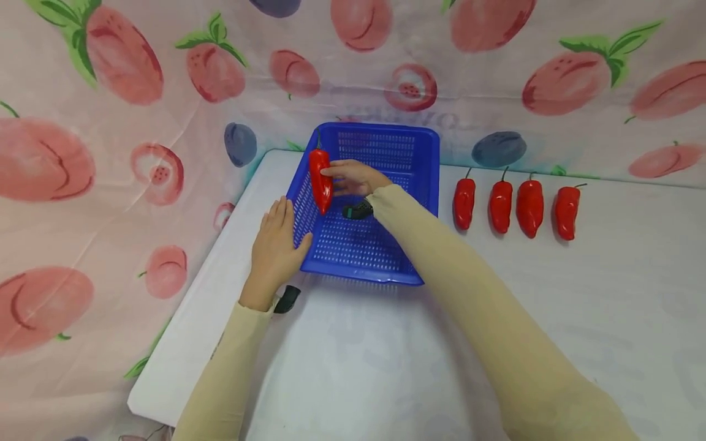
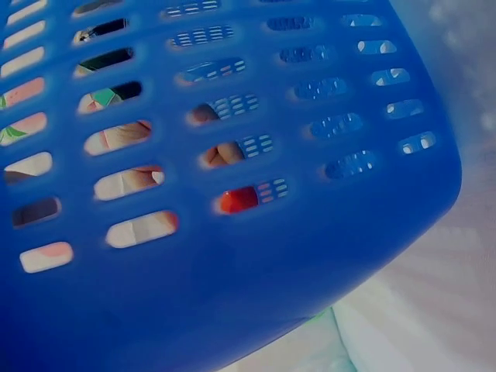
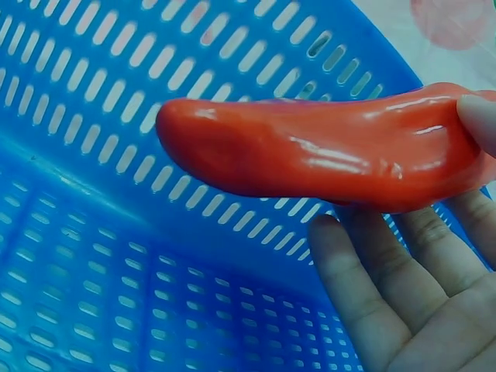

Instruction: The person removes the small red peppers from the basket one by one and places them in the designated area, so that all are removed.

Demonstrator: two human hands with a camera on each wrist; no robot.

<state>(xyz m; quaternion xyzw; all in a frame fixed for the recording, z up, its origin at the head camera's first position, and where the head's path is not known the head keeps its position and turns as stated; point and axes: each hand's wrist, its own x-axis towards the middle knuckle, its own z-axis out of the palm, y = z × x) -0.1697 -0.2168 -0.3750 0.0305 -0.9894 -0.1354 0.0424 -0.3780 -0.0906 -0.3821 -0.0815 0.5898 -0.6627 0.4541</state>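
A glossy red chili pepper (image 1: 321, 180) with a thin green stem is pinched between the thumb and fingers of my right hand (image 1: 353, 176). The pepper hangs inside the blue plastic basket (image 1: 361, 277), near its left wall and above the slotted floor. In the right wrist view the pepper (image 3: 310, 151) lies across the frame, with the basket's wall behind it. My left hand (image 1: 276, 245) rests against the outside of the basket's left side, fingers straight. Through the slots in the left wrist view, a bit of the red pepper (image 2: 239, 200) shows.
Several more red peppers (image 1: 500, 207) lie in a row on the white table (image 1: 634, 294), right of the basket. A cloth (image 1: 342, 79) printed with fruit hangs behind the table and along its left side.
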